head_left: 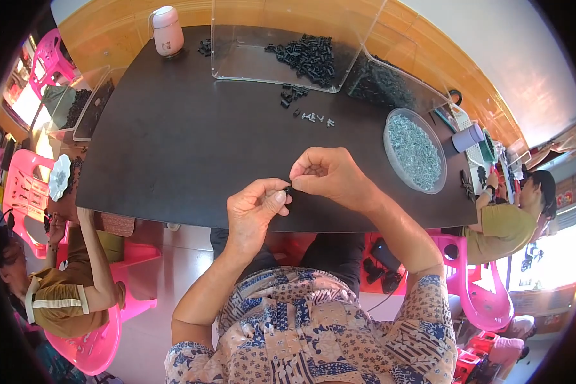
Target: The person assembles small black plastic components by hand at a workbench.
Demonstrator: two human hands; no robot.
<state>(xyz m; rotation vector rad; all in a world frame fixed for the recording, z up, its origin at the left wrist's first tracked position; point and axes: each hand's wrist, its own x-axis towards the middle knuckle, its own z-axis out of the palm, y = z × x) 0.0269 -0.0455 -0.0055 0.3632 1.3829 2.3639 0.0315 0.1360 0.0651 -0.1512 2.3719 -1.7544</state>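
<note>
Just over the table's near edge, my left hand (253, 210) pinches a small black plastic part (288, 190) between thumb and fingers. My right hand (334, 177) is held against it from the right, its thumb and forefinger pressed together at the part; whatever they grip is too small to tell. Beyond my hands lie several small silvery metal pieces (315, 118) and a little group of black parts (293, 94). To the right stands a round clear dish (388, 153) full of small shiny metal pieces (416, 148), probably screws.
A clear bin (249, 78) with a heap of black parts (310, 59) stands at the far side, a second clear bin (422, 96) beside it. A pink bottle (168, 33), a purple cup (468, 137) and black pliers (466, 182) sit around the table. Co-workers sit left (70, 294) and right (509, 224).
</note>
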